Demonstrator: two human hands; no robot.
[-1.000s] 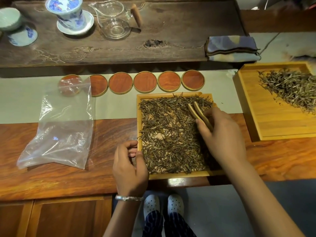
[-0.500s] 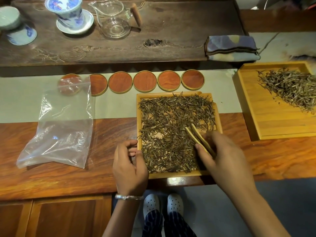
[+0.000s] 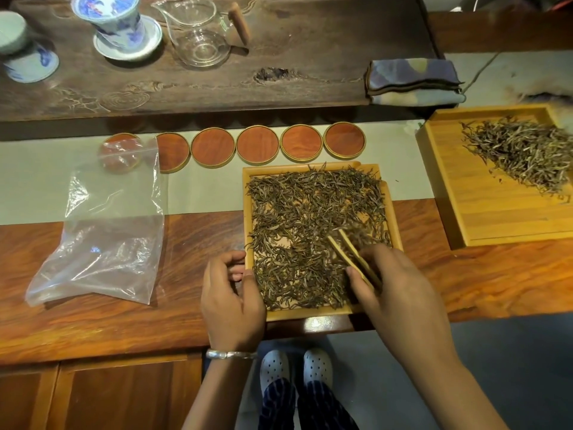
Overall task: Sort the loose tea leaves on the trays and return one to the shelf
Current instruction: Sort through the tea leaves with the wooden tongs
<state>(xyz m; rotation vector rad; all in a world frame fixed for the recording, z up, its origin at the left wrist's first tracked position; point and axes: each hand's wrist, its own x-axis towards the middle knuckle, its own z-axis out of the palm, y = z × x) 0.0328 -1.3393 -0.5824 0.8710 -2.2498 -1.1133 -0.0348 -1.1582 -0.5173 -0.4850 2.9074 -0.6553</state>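
Reddish wood (image 3: 465,283) runs across the near edge of my view, with a pale cloth runner (image 3: 201,193) laid behind it and a dark carved tea board (image 3: 310,41) farther back.

From the fingers outward: my right hand (image 3: 400,290) has its thumb and fingers curled round a pair of bamboo tweezers (image 3: 353,256), pinching them low on the shaft. The two tips sit slightly apart and point up and to the left, down in the tea leaves (image 3: 310,231); whether they actually grip a leaf I can't tell, since the tips blur into the pile. My left hand (image 3: 232,302) holds the near left corner of the small tray (image 3: 393,206), thumb on the rim and fingers curled against the outer wall. A silver bangle (image 3: 231,354) circles that wrist.

Dark leaves cover nearly the whole floor of the small tray, which overhangs the front edge of the wood a little. Well to the right stands a larger tray (image 3: 483,218) with a paler heap of leaves (image 3: 524,153) in its far right part.

A row of round coasters (image 3: 257,145) lies just behind the small tray. A clear plastic bag (image 3: 105,237) lies to the left, overlapping the leftmost coaster. On the tea board are a lidded blue-and-white cup (image 3: 119,24), a glass pitcher (image 3: 201,35) and a folded cloth (image 3: 412,80).
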